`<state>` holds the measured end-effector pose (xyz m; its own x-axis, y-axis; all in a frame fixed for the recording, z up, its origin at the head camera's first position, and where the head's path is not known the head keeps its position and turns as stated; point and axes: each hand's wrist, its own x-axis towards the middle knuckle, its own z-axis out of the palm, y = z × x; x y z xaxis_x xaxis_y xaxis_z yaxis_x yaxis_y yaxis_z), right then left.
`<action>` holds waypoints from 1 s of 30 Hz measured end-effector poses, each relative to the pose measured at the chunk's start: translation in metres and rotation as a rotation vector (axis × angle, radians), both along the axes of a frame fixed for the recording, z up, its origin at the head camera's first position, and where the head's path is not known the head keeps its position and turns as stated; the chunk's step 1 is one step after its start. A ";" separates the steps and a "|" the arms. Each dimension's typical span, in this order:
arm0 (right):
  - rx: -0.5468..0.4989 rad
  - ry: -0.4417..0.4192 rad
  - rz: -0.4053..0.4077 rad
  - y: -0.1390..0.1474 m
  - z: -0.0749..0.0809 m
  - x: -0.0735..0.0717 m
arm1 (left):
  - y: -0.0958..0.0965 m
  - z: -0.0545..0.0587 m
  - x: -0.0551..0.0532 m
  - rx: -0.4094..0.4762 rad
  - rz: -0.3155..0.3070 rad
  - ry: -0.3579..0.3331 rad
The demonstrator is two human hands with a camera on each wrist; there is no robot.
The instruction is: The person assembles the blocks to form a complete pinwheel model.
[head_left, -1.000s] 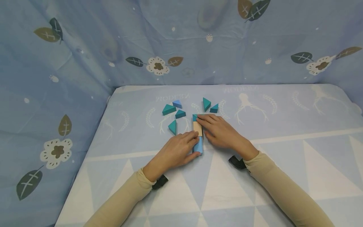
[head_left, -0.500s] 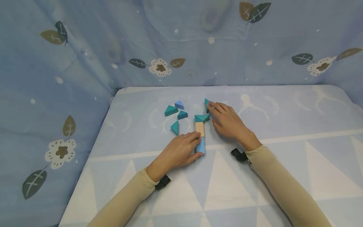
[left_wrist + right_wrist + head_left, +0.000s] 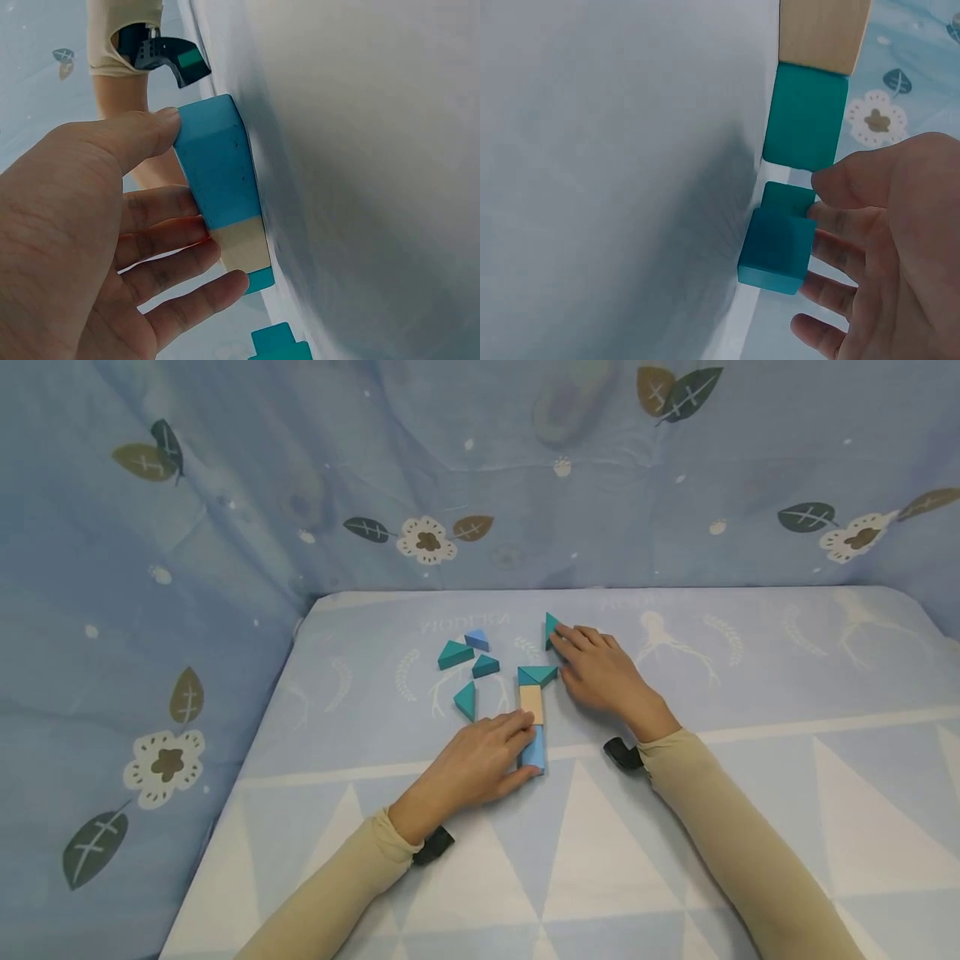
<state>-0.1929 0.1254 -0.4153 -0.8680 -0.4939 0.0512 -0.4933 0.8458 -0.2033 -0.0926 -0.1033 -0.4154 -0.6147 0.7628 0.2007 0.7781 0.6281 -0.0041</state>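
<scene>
In the head view, a blue block [image 3: 534,752], a plain wooden block [image 3: 531,700] and a pair of teal triangle blocks [image 3: 542,674] line up end to end. My left hand [image 3: 472,762] rests along the blue and wooden blocks, its thumb tip at the blue block's near end and its fingers fairly straight. Beyond the row, my right hand [image 3: 600,675] has its fingertips on a teal triangle block [image 3: 551,628]. In the right wrist view, loosely bent fingers touch a teal block [image 3: 776,255], with a smaller-looking teal block [image 3: 789,198] close behind it.
Left of the row lie several loose triangle blocks, among them a blue one [image 3: 477,640] and a teal one [image 3: 466,701]. A patterned cloth covers the table [image 3: 615,860], and a blue leaf-print curtain [image 3: 480,460] hangs behind it.
My right hand has left the teal pair at the row's far end and reached the loose triangle beyond, which has slid slightly farther away. My left hand stays on the row.
</scene>
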 end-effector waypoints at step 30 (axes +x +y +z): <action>0.021 -0.287 -0.039 0.018 0.041 0.004 | 0.000 0.000 0.000 0.005 0.004 -0.009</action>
<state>-0.1888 0.1437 -0.3740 -0.8640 -0.4580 -0.2090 -0.3851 0.8687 -0.3117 -0.0925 -0.1035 -0.4159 -0.6198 0.7591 0.1990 0.7754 0.6314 0.0063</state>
